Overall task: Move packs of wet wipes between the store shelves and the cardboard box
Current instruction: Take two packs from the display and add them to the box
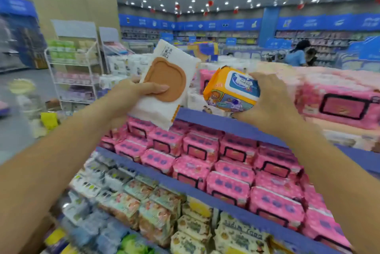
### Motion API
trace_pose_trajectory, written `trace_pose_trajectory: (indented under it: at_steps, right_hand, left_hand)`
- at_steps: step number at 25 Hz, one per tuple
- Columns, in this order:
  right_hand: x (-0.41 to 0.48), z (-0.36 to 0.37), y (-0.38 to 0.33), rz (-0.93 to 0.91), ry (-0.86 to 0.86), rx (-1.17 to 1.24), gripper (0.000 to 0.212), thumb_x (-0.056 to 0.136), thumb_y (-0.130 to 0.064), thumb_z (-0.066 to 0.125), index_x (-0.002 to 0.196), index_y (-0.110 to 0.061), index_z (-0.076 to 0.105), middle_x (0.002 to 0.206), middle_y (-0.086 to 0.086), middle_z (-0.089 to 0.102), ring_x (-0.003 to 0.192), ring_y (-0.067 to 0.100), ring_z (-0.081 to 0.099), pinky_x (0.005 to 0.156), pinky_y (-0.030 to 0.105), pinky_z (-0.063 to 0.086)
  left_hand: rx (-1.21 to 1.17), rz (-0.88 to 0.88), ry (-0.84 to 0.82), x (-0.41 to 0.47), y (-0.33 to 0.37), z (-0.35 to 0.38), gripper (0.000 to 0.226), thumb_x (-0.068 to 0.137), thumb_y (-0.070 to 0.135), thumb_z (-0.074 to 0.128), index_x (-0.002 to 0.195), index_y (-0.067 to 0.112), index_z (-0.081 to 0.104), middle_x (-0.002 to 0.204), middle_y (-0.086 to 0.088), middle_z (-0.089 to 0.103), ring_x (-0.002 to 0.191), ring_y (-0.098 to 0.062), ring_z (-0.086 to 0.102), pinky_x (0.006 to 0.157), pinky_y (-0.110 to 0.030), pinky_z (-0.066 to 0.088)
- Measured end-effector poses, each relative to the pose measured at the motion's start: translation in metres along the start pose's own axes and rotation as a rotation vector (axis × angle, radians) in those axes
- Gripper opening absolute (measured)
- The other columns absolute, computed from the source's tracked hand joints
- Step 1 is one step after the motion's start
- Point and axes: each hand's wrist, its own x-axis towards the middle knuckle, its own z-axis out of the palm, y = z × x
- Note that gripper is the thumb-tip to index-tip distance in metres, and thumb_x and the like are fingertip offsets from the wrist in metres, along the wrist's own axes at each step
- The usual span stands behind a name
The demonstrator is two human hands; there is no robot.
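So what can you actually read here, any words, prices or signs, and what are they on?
"3.00": label at the top of the white pack, held in the left hand; its other print is too small.
Orange pack in the right hand: lid print blurred, unreadable.
Blue wall signs: blurred, unreadable.
Yellow packs on the lowest shelf: big letters, upside down, too blurred to read.
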Motion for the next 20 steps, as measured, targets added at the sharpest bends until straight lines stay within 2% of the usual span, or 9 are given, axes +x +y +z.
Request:
trace_pose_trajectory:
  at_steps: [3,6,10,13,16,18,20]
  right_hand:
    - [-0.011,0.078,-0.100,-0.064,-0.051,0.113,0.092,0.052,-0.053,0.080,0.132,-0.014,0.053,0.112,0.011,0.054,0.103,0.032,0.049,0.086,0.037,0.042]
    - [-0.025,0.148,-0.182,-0.104,-0.144,0.245,0.095,0.058,-0.045,0.088,0.137,-0.011,0.049,0.118,0.013,0.051,0.109,0.032,0.047,0.093,0.040,0.041]
    - [-0.044,0.246,-0.274,-0.174,-0.283,0.297,0.097,0.059,-0.047,0.087,0.139,-0.012,0.047,0.118,0.013,0.049,0.109,0.033,0.045,0.096,0.045,0.044]
    - [-0.069,0.334,-0.321,-0.159,-0.331,0.360,0.098,0.055,-0.058,0.076,0.137,-0.011,0.049,0.117,0.014,0.050,0.106,0.033,0.047,0.092,0.042,0.043]
    - [-0.096,0.424,-0.358,-0.112,-0.440,0.424,0.097,0.060,-0.045,0.086,0.142,-0.013,0.045,0.121,0.012,0.047,0.112,0.031,0.043,0.093,0.042,0.040]
    - [-0.112,0.480,-0.379,-0.033,-0.520,0.444,0.098,0.062,-0.040,0.088,0.144,-0.012,0.042,0.122,0.012,0.044,0.114,0.031,0.040,0.094,0.044,0.040]
    - [-0.131,0.526,-0.399,0.042,-0.571,0.450,0.099,0.061,-0.044,0.087,0.143,-0.014,0.041,0.119,0.010,0.043,0.115,0.032,0.040,0.092,0.044,0.041]
  left_hand:
    - [0.008,-0.130,0.145,-0.051,-0.034,-0.113,0.053,0.066,0.028,0.089,0.113,0.011,0.075,0.105,-0.008,0.079,0.084,-0.024,0.077,0.065,-0.029,0.060]
    - [0.085,-0.211,0.288,-0.090,-0.068,-0.208,0.054,0.060,0.035,0.090,0.108,0.015,0.076,0.101,-0.006,0.080,0.086,-0.026,0.077,0.074,-0.034,0.058]
    - [0.123,-0.361,0.406,-0.123,-0.130,-0.304,0.035,0.074,0.032,0.085,0.104,0.017,0.077,0.097,-0.004,0.080,0.082,-0.023,0.077,0.077,-0.036,0.059]
    - [0.156,-0.494,0.451,-0.125,-0.191,-0.367,0.038,0.072,0.036,0.087,0.103,0.018,0.076,0.094,-0.004,0.080,0.078,-0.022,0.077,0.073,-0.037,0.059]
    - [0.218,-0.615,0.471,-0.117,-0.255,-0.430,0.044,0.069,0.038,0.089,0.103,0.013,0.076,0.091,-0.005,0.080,0.074,-0.021,0.077,0.066,-0.033,0.060]
    - [0.245,-0.716,0.447,-0.109,-0.291,-0.467,0.041,0.070,0.039,0.089,0.100,0.014,0.076,0.091,-0.005,0.080,0.077,-0.021,0.077,0.071,-0.035,0.061]
    - [0.275,-0.805,0.439,-0.106,-0.326,-0.499,0.043,0.070,0.041,0.089,0.100,0.014,0.076,0.092,-0.005,0.080,0.082,-0.023,0.077,0.078,-0.037,0.061]
